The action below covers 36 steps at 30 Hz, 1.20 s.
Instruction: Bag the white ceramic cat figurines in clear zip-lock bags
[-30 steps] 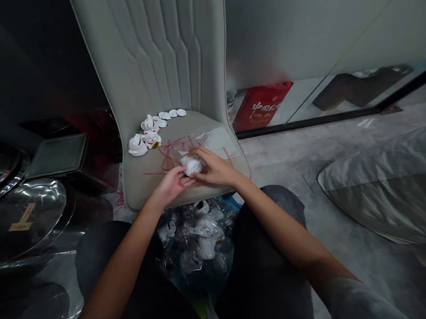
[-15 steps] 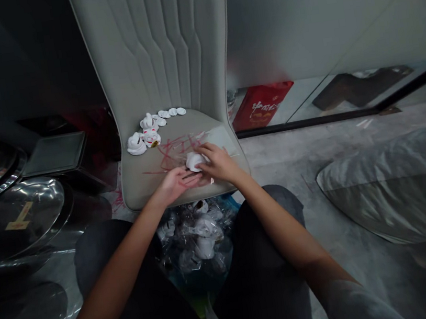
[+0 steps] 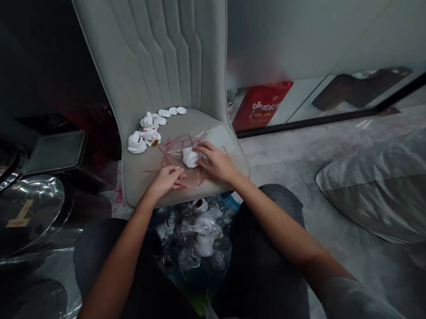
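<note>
A grey padded chair (image 3: 141,183) stands before me, its seat serving as a work surface. My right hand (image 3: 215,162) is closed round a small white figurine (image 3: 190,157) resting on clear plastic wrap near the seat's front. My left hand (image 3: 166,180) lies on the seat beside it, fingers curled, pinching a thin red strip. Red strips (image 3: 167,146) are scattered over the seat. Two white cat figurines (image 3: 144,137) and several white round discs (image 3: 170,112) sit at the back left of the seat.
A bag of wrapped white figurines (image 3: 198,235) lies on the floor between my knees. Shiny metal trays (image 3: 21,207) are stacked at the left. A red carton (image 3: 261,105) stands by the wall at right, and a plastic-covered mound (image 3: 398,181) fills the right floor.
My right hand has carried the white figurine slightly up and left on the seat. My left hand has drawn away from it, to the left, and now rests on the seat.
</note>
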### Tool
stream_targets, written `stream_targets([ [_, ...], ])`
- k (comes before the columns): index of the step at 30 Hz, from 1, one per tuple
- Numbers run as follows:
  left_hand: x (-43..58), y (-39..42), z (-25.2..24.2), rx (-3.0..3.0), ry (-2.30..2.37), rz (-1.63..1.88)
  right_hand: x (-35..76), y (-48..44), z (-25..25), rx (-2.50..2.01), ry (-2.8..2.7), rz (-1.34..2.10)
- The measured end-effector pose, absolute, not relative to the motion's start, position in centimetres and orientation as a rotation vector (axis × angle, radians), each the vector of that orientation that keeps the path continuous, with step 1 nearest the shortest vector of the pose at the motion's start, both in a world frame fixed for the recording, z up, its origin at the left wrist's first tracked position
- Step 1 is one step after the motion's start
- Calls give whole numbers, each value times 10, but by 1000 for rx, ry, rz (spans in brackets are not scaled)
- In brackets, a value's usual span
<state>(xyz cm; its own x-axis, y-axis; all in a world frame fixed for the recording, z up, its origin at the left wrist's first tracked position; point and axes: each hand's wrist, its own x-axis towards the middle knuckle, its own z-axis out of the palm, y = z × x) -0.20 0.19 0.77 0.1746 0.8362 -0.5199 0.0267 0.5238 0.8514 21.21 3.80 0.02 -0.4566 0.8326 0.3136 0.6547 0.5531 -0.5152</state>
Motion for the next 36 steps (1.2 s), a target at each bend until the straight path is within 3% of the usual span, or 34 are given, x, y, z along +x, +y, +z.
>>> stream_targets([
  [5,-10,0,7,984,1320,617,222,32,4,-1260,-2329,521],
  [11,-17,-2,15,943,1289,513,218,19,25,-1084,-2187,331],
  [18,-19,-10,26,971,1138,479,195,-6,14,-727,-2434,634],
  [36,-16,-9,26,940,1151,563,193,-7,9,-726,-2517,491],
])
